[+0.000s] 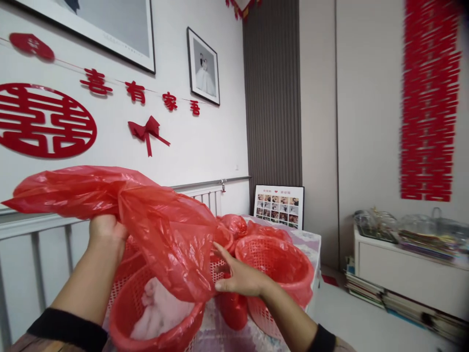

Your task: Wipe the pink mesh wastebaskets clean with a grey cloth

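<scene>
Red plastic bag [172, 225]: spans left to centre of frame. Long axis slopes from the left edge, mid-height, down to lower centre; narrow, pointed end faces left, broad end hangs down-right above the near edge of a red basket [196, 322] with pale, fluffy contents [164, 310].

Left hand [106, 230]: left of centre, raised under the bag's gathered part, forearm rising from lower left. Fingers hidden by plastic; cannot tell how far they are closed or their hold.

Right hand [240, 275]: lower centre, forearm entering from lower right, fingers spread wide, thumb pointing left, nothing gripped. Thumb tip probably at the bag's edge; contact unclear. Second basket [307, 277] right of it.
</scene>
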